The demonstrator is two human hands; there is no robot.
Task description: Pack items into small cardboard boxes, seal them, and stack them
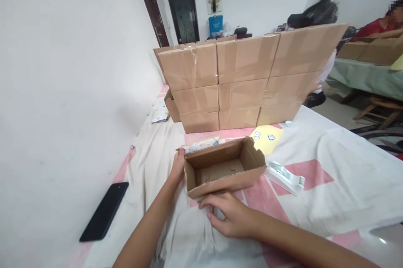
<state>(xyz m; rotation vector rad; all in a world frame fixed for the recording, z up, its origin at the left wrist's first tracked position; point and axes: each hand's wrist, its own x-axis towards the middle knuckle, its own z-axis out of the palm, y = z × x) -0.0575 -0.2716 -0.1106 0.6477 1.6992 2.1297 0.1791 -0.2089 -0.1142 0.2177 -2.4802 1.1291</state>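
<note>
A small open-topped cardboard box (220,184) rests on the cloth in front of me, its inside bare except for flap seams. My left hand (179,166) is against the box's left end, closed on it, with most fingers hidden. At the lower front edge of the box is my right hand (228,213), fingers bent, with a gap between thumb and forefinger; its fingertips are close to the cardboard, and contact is hard to tell. A white tape dispenser (285,177) lies just right of the box. Behind the box lies a printed plastic packet (201,144), partly hidden.
A wall of taped cardboard boxes (242,92) stands at the back. A yellow sheet with stickers (267,139) lies before it. A black phone (104,211) is at left, near the white wall (63,92). A person in red (374,29) sits at another table, far right.
</note>
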